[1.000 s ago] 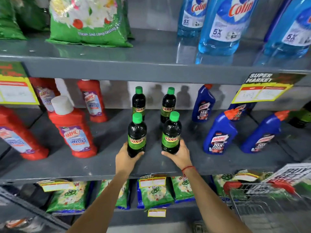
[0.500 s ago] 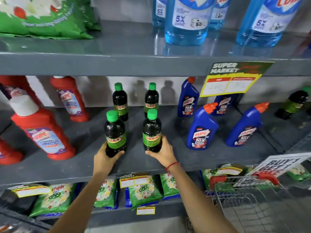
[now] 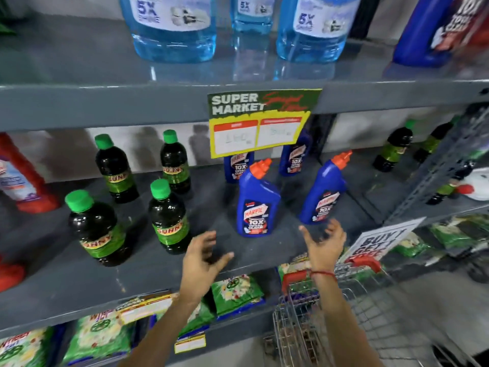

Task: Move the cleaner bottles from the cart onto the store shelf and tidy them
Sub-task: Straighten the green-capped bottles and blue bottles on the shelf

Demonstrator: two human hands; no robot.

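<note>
Several dark cleaner bottles with green caps stand upright on the grey middle shelf (image 3: 79, 282): a front left bottle (image 3: 96, 229), a front right bottle (image 3: 169, 218), and two behind (image 3: 116, 169) (image 3: 174, 162). My left hand (image 3: 201, 260) hovers open over the shelf edge, right of the front right bottle and apart from it. My right hand (image 3: 324, 243) is open too, fingers spread, just in front of a blue toilet-cleaner bottle (image 3: 324, 192). Another blue bottle (image 3: 258, 202) stands between my hands, farther back. Neither hand holds anything.
A wire cart (image 3: 317, 327) with red handle stands at the lower right. Red cleaner bottles (image 3: 18, 178) sit at the shelf's left, more dark bottles (image 3: 394, 148) at the far right. Large pale-blue bottles (image 3: 172, 25) fill the shelf above; green packets (image 3: 235, 292) lie below.
Both hands have let go of the two front dark bottles and moved right, toward the blue bottles. The view has swung right and closer to the shelf.
</note>
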